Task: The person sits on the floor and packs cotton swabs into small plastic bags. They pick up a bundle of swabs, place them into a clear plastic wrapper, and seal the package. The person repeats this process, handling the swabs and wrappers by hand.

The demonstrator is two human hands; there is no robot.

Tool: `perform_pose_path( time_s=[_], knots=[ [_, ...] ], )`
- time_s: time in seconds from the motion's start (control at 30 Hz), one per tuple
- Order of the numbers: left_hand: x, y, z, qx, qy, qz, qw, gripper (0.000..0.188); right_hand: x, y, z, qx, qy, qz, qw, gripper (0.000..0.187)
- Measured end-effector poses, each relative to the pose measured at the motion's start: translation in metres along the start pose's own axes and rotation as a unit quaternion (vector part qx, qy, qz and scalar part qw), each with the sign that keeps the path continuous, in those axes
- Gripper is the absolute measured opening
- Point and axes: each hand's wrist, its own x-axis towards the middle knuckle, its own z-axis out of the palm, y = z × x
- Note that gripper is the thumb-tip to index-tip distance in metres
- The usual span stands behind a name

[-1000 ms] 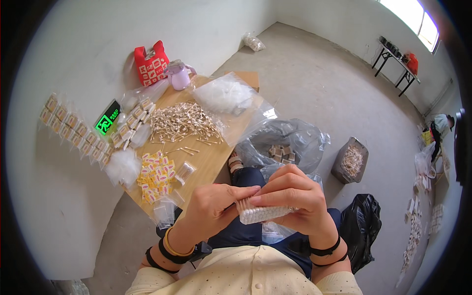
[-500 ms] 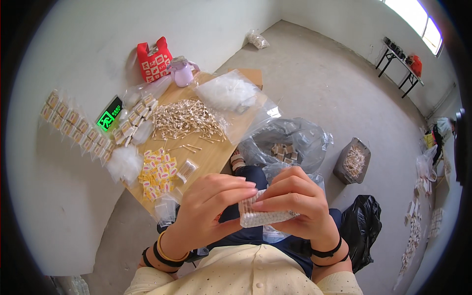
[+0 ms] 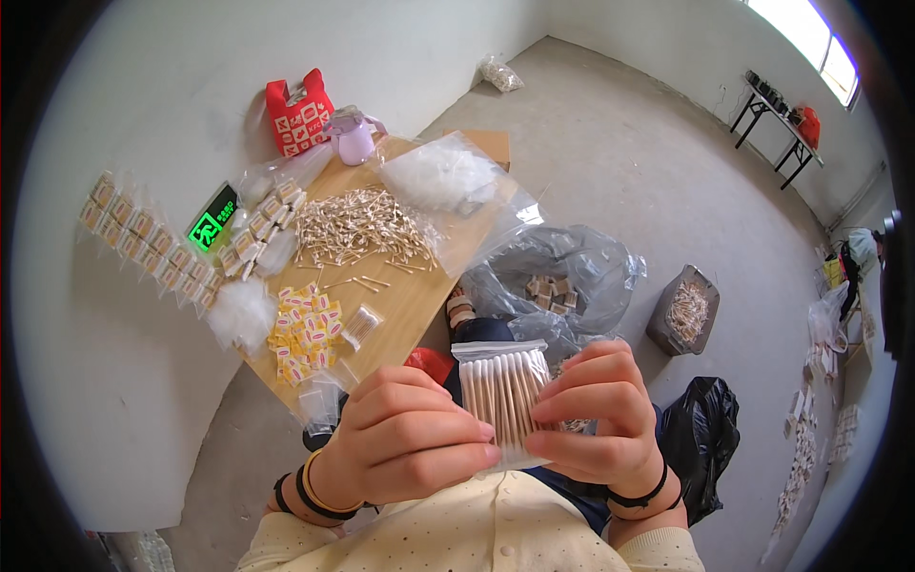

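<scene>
Head view, sole entry.

Item: clear packet of swabs (image 3: 503,393), one, held before the person's chest, near the edge of the surface (image 3: 405,297); cotton tips upward, strip-edged mouth at top. Swabs fill it side by side; whether the mouth is sealed cannot be told.

Left hand (image 3: 412,440): fingers pinching the packet's lower left edge. Right hand (image 3: 602,412): fingers pinching its right side, bent over the front.

Done, as judged from how things lie: the packet in hand appears full; one small filled packet (image 3: 362,326) lies on the surface; stacked packets (image 3: 143,246) stand in rows at far left; more packets (image 3: 551,294) sit inside the grey plastic bag (image 3: 610,272) on the floor.

Left, by the same judgement: a large heap of loose swabs (image 3: 360,227) on the surface; further swabs in the grey bin (image 3: 660,331) on the floor; a spread of yellow-and-white cards (image 3: 305,336); apparently empty clear bags (image 3: 320,400) at the surface's near corner. No such card shows on the held packet's visible face. Overall: well under way, much stock remaining.
</scene>
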Motion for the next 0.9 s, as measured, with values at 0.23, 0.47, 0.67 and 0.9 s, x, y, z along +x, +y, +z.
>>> perform_pose_path(
  time_s=[0.23,0.47,0.67,0.9],
  knots=[
    [0.0019,0.0021,0.0005,0.026,0.002,0.038,0.999,0.018,-0.0028,-0.0012,-0.0006,-0.007,0.016,-0.005,1.0,0.032],
    [0.001,0.0019,0.0013,0.033,0.001,0.049,0.998,0.019,-0.0053,-0.0004,0.0007,-0.005,0.019,-0.008,1.0,0.032],
    [-0.0006,0.0038,-0.0033,0.04,-0.033,0.031,0.998,0.012,-0.0054,-0.0013,0.0015,0.008,-0.002,-0.003,1.0,0.032],
    [-0.0019,-0.0018,-0.0004,0.022,-0.039,0.053,0.998,0.013,-0.0066,0.0012,0.0041,0.028,-0.018,-0.025,0.999,0.034]
  ],
)
